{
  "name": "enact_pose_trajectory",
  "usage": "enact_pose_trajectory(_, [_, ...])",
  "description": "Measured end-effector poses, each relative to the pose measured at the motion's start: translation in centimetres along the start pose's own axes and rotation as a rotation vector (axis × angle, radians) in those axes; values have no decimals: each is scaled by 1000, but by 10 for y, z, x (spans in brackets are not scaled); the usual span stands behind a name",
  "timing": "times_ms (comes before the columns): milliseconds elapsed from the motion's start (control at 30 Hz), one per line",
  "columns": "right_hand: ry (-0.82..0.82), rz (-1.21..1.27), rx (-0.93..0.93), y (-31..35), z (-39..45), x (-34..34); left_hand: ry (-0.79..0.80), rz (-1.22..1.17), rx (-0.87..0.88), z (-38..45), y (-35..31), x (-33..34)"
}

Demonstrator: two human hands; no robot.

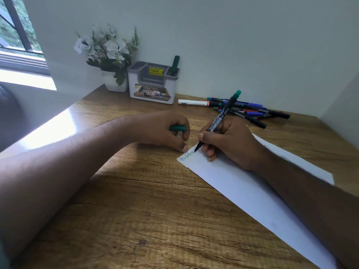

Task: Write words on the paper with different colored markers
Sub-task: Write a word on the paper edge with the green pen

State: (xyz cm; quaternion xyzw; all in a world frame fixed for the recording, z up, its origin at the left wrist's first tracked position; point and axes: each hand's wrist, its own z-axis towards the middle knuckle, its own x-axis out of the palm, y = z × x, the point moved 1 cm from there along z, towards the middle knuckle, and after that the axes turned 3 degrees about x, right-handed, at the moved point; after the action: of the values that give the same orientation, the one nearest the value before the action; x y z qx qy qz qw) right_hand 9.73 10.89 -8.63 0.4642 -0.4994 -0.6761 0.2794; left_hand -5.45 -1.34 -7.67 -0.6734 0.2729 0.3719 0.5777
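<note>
We see a wooden counter (136, 200) beneath the fingers. A pale wall (233, 35) rises beyond them, and a window (17, 32) throws glare far left.

A wooden table (147, 210) with visible grain carries everything. At its far edge stand a white flowerpot (113, 82) and, just right of it, a grey-and-white organiser (153, 86). Farther right lies a heap of markers (246, 109). A white paper (242, 191) lies slanted on the right.
</note>
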Motion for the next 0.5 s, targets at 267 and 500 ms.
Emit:
enact_pose_trajectory(267, [-13, -8, 2, 1, -1, 0, 1, -4, -6, 0, -1, 0])
enact_pose_trajectory(500, [46, -31, -21, 1, -3, 2, 3, -3, -17, -1, -2, 0])
